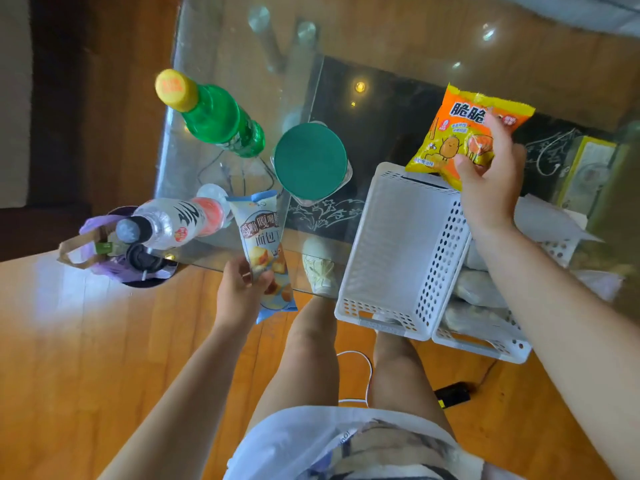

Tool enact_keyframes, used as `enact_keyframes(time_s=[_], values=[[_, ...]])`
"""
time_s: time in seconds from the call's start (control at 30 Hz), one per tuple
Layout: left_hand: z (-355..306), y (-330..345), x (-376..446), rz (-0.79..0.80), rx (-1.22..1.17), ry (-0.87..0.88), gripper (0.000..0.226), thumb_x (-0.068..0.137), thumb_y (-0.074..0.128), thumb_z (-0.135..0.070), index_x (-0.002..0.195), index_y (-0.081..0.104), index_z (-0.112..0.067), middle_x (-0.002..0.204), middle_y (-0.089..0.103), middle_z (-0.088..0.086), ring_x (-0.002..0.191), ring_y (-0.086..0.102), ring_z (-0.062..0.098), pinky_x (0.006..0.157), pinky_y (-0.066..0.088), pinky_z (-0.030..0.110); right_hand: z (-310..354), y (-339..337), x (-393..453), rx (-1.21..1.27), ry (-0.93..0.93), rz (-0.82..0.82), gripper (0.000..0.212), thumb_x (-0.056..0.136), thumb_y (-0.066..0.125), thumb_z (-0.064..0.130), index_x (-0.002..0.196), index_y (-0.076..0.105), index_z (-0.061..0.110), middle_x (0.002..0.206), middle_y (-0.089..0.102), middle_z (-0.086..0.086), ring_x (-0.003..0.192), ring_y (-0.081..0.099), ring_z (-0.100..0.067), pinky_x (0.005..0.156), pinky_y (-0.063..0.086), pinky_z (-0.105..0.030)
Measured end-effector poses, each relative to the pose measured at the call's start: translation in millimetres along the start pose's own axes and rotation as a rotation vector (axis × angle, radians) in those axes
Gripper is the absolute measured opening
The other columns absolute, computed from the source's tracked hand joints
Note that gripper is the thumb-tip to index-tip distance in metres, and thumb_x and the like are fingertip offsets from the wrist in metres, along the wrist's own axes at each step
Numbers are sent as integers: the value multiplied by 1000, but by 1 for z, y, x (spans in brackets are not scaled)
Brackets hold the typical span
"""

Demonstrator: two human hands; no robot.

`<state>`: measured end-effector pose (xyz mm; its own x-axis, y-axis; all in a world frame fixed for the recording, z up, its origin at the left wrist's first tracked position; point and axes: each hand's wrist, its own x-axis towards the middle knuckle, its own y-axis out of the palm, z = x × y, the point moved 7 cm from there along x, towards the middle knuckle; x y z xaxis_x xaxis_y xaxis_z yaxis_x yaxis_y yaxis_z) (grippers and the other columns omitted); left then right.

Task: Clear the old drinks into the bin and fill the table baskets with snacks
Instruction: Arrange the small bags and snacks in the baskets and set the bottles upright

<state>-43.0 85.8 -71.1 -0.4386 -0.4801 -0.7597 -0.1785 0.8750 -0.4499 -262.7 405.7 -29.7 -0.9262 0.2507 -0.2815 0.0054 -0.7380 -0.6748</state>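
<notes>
Glass worktop (346, 36) is carrying a white basket (398, 251) between the hands: left hand (239, 289) is gripping a bread packet (265, 251), right hand (491, 181) is pinching an orange snack bag (453, 133).

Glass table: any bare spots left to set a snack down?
The near white basket is bare inside. The glass table is open at its far side, beyond the green bottle and green-lidded jar. Crowded: left edge with the clear bottle, and the right basket, already holding packets.
</notes>
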Motion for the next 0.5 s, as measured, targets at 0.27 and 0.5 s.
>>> enact_keyframes(time_s=[0.27, 0.5], values=[[-41, 22, -68, 211, -170, 225, 34, 85, 60, 4, 97, 51, -26, 94, 66, -7, 82, 65, 2, 61, 53, 14, -9, -21, -98, -51, -66, 59, 52, 89, 57, 8, 137, 43, 24, 131, 39, -15, 114, 36, -4, 76, 28, 11], [-78, 109, -80, 181, 349, 398, 38, 78, 70, -26, 112, 55, -19, 112, 64, -2, 97, 61, 20, 77, 48, 29, -55, -4, -137, -198, -24, 137, 60, 85, 63, 8, 139, 41, 24, 125, 43, -12, 111, 51, -19, 86, 37, -11]])
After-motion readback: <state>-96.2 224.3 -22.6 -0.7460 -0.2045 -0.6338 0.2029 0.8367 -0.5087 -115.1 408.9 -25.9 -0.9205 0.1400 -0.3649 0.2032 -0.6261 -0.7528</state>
